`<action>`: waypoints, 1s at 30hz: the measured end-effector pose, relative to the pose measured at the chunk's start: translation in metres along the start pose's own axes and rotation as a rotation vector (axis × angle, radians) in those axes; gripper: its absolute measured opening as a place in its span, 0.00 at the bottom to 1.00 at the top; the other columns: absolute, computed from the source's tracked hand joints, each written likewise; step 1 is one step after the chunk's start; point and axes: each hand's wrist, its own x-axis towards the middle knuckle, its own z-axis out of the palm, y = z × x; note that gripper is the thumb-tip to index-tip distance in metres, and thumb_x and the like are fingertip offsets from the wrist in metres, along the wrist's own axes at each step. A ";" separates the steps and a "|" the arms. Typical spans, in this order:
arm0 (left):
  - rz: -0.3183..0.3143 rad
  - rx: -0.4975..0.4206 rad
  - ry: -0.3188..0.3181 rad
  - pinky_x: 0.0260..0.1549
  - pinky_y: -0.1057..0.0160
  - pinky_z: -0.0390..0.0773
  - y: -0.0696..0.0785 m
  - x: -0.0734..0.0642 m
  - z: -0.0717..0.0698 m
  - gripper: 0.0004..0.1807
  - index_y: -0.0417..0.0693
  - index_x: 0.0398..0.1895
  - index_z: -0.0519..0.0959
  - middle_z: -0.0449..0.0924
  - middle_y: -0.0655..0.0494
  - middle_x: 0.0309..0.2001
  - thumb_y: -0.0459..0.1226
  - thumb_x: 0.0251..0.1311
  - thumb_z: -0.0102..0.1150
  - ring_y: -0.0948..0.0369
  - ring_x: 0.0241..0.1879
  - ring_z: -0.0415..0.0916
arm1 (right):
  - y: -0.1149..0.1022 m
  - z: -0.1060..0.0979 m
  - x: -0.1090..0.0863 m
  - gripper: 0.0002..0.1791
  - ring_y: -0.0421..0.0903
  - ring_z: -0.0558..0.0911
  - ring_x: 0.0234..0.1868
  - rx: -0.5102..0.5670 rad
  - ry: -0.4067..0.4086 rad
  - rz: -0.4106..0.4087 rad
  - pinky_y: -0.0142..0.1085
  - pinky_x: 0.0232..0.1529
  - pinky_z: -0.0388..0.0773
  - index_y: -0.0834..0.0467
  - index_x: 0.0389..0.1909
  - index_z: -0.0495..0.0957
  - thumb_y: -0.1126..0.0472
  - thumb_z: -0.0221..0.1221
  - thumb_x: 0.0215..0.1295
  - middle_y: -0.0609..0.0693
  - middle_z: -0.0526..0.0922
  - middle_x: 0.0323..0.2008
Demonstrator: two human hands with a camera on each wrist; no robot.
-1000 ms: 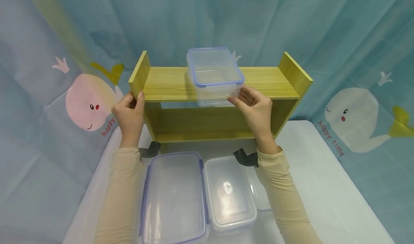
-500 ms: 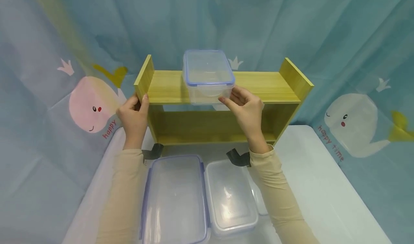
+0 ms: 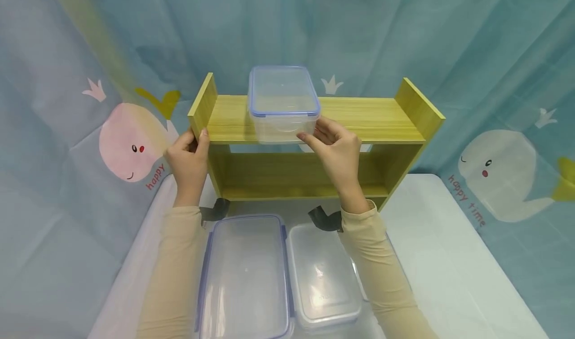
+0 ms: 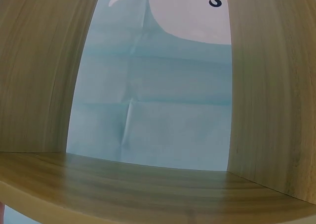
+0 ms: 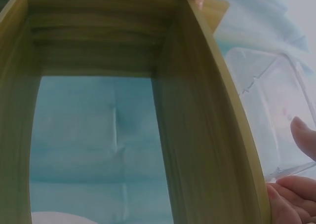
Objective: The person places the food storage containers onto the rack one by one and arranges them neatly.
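A clear food container point(image 3: 284, 92) with a blue-rimmed lid is upright at the top board of a wooden shelf point(image 3: 364, 112), left of its middle and at the front edge. My right hand point(image 3: 338, 152) holds its front right corner, thumb on the front and fingers at the side. In the right wrist view the container point(image 5: 266, 105) lies along the board's outer face, with the right hand's fingers point(image 5: 291, 202) beside it. My left hand point(image 3: 187, 162) grips the shelf's left side panel near the front. The left wrist view shows the shelf's inner boards point(image 4: 148, 189).
On the white table point(image 3: 449, 259) in front of the shelf lie a large blue-edged container point(image 3: 244, 274) and a smaller white-lidded one point(image 3: 323, 274). Another clear piece is partly hidden under the right forearm. A blue printed curtain point(image 3: 368, 29) hangs behind.
My right hand has slid the container left along the top board, and it now sits squarer to the shelf. The left hand keeps its grip on the side panel. The head view has shifted slightly.
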 end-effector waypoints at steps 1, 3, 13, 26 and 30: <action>-0.004 0.002 0.001 0.19 0.74 0.63 0.001 0.000 -0.001 0.16 0.26 0.22 0.77 0.70 0.49 0.18 0.35 0.58 0.58 0.69 0.17 0.62 | 0.000 0.002 0.000 0.21 0.50 0.84 0.43 0.007 0.000 0.002 0.34 0.43 0.78 0.72 0.45 0.79 0.70 0.69 0.47 0.63 0.82 0.42; -0.012 0.004 0.002 0.19 0.74 0.63 0.003 0.002 -0.001 0.16 0.27 0.22 0.77 0.70 0.49 0.18 0.35 0.58 0.58 0.68 0.17 0.62 | -0.001 0.005 0.001 0.21 0.50 0.84 0.42 0.013 0.008 0.004 0.34 0.43 0.78 0.71 0.45 0.80 0.70 0.70 0.46 0.63 0.83 0.41; -0.019 -0.024 0.006 0.20 0.74 0.65 0.002 0.002 0.001 0.15 0.28 0.24 0.79 0.74 0.46 0.20 0.36 0.57 0.59 0.68 0.17 0.64 | -0.004 0.025 0.004 0.21 0.50 0.84 0.41 0.050 0.010 0.026 0.34 0.42 0.79 0.71 0.44 0.80 0.71 0.70 0.45 0.63 0.83 0.40; -0.028 -0.024 0.008 0.21 0.75 0.67 -0.001 0.000 -0.001 0.16 0.26 0.27 0.80 0.76 0.42 0.22 0.36 0.57 0.59 0.69 0.18 0.66 | -0.002 0.036 0.004 0.21 0.50 0.84 0.40 0.002 -0.020 -0.035 0.32 0.43 0.78 0.71 0.43 0.80 0.69 0.70 0.45 0.62 0.83 0.40; -0.031 -0.026 0.006 0.21 0.74 0.66 -0.001 0.001 0.000 0.16 0.27 0.26 0.80 0.74 0.45 0.21 0.36 0.58 0.58 0.69 0.18 0.65 | -0.001 0.038 0.006 0.21 0.50 0.84 0.40 -0.042 -0.039 -0.092 0.31 0.42 0.78 0.71 0.43 0.81 0.68 0.70 0.46 0.61 0.83 0.39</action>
